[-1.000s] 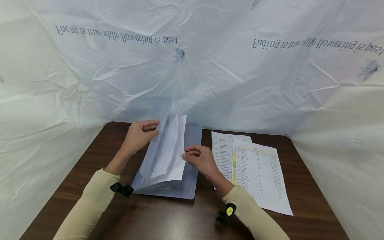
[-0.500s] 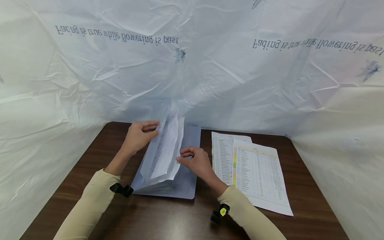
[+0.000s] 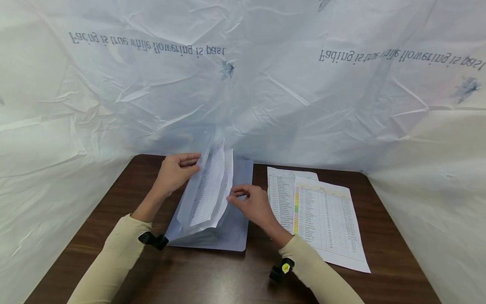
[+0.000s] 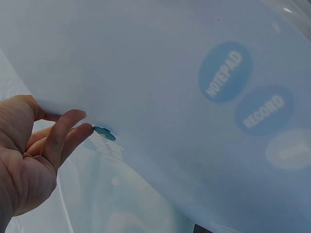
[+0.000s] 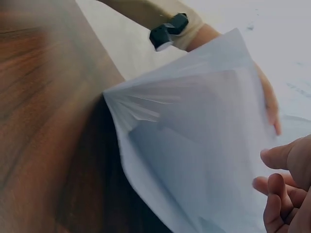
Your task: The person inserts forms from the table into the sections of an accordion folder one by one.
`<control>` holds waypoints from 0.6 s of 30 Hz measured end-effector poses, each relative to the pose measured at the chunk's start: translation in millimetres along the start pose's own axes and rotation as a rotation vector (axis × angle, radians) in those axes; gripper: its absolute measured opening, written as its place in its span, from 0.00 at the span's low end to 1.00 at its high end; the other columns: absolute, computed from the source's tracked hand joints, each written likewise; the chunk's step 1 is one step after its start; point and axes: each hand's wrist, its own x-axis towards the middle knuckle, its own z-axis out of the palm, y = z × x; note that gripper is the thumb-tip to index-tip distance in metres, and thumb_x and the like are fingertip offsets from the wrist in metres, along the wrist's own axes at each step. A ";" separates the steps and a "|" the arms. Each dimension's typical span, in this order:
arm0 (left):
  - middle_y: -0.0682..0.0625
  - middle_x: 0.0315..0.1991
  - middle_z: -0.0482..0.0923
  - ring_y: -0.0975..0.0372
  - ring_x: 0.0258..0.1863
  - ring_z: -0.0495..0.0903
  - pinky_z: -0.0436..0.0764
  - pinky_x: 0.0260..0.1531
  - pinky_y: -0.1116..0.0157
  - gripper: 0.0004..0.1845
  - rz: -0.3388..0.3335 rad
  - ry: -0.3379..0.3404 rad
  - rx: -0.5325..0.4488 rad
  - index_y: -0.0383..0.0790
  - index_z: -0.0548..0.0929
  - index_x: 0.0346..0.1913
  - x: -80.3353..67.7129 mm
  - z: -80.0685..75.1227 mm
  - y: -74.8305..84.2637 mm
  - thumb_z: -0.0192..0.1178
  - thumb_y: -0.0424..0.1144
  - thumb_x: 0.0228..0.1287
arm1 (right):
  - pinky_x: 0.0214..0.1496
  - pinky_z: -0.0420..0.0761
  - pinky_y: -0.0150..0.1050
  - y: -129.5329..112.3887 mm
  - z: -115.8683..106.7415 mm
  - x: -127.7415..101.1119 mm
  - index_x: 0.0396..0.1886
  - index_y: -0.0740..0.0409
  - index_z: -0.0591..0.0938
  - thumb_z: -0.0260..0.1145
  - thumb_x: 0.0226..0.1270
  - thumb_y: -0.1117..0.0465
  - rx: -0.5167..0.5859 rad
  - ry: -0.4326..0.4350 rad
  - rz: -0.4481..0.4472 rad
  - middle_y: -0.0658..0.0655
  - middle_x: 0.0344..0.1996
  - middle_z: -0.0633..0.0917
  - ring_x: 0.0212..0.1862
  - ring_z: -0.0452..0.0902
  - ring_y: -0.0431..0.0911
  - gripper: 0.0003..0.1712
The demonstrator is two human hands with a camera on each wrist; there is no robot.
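Head — folder on table — white sheeting

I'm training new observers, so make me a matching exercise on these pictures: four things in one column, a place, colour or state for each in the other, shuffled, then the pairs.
1. Left hand
2. Right hand
3. Loose printed sheets
4. Table

A. Dark brown
B. At the free edge of the papers in the folder
C. Overlapping, to the right of the folder
D. Gripping the raised folder cover

Pairs: 1-D; 2-B; 3-C; 4-A
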 end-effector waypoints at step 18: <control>0.38 0.59 0.83 0.49 0.58 0.83 0.84 0.40 0.74 0.22 -0.016 -0.011 -0.010 0.36 0.82 0.64 1.2 1.2 -1.7 0.65 0.35 0.68 | 0.29 0.79 0.35 39.2 -83.6 -15.7 0.54 0.50 0.87 0.76 0.65 0.55 0.015 0.108 -0.108 0.53 0.44 0.90 0.31 0.81 0.41 0.19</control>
